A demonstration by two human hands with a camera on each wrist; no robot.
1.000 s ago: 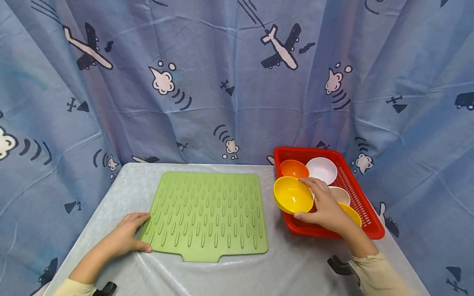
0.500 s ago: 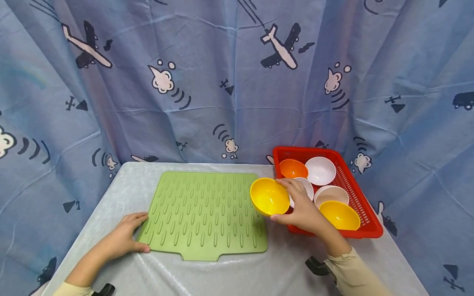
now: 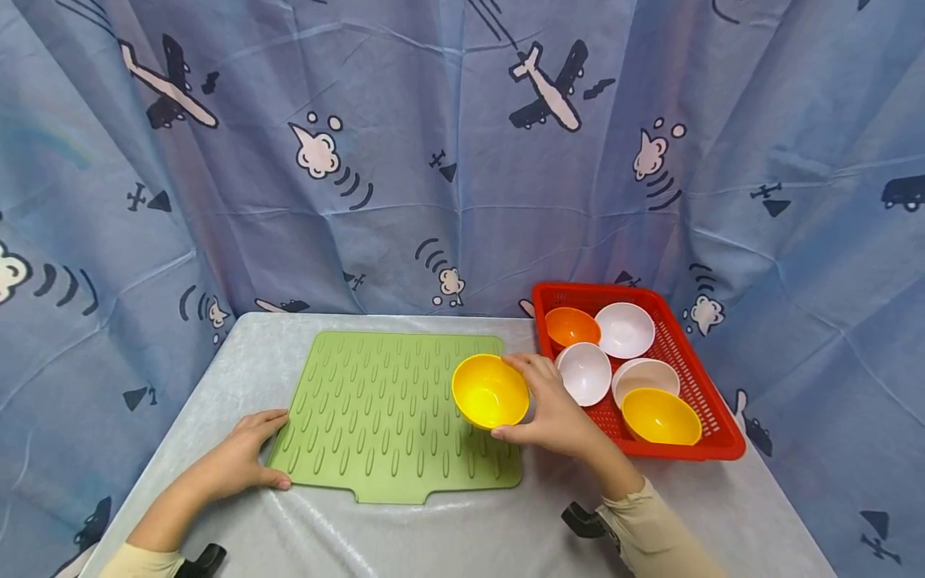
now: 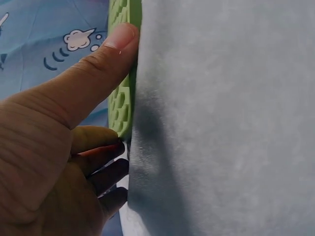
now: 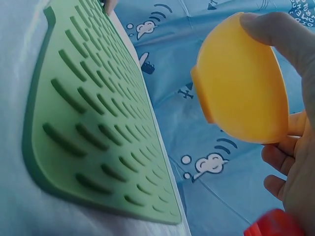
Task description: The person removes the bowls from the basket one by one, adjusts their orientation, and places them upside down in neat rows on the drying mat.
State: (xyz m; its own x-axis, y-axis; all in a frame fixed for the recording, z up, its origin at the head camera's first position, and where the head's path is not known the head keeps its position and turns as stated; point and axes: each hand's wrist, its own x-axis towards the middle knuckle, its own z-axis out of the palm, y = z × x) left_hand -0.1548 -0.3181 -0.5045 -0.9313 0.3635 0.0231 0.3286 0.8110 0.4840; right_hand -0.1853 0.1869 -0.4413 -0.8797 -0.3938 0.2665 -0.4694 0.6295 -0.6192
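Observation:
With its thumb and fingers, my right hand (image 3: 555,416) grips a yellow bowl (image 3: 491,392) by its right rim. The bowl is held in the air over the right part of a green ribbed drying mat (image 3: 376,409), tilted so its inside faces me. In the right wrist view the bowl's outside and foot ring show, apart from the mat (image 5: 106,123). At the mat's left edge rests my left hand (image 3: 234,459), thumb near the front corner and fingers spread along the side. The left wrist view shows that thumb (image 4: 98,73) against the mat's edge.
A red basket (image 3: 717,413) at the right holds an orange bowl (image 3: 572,327), white bowls (image 3: 625,330), a pale beige bowl (image 3: 645,377) and another yellow bowl (image 3: 661,417). A blue patterned curtain (image 3: 405,160) hangs behind the grey-white covered table (image 3: 311,538).
My right hand has carried the yellow bowl leftward from above the basket to over the mat. More of the bowls in the basket now show. The left hand stays in place.

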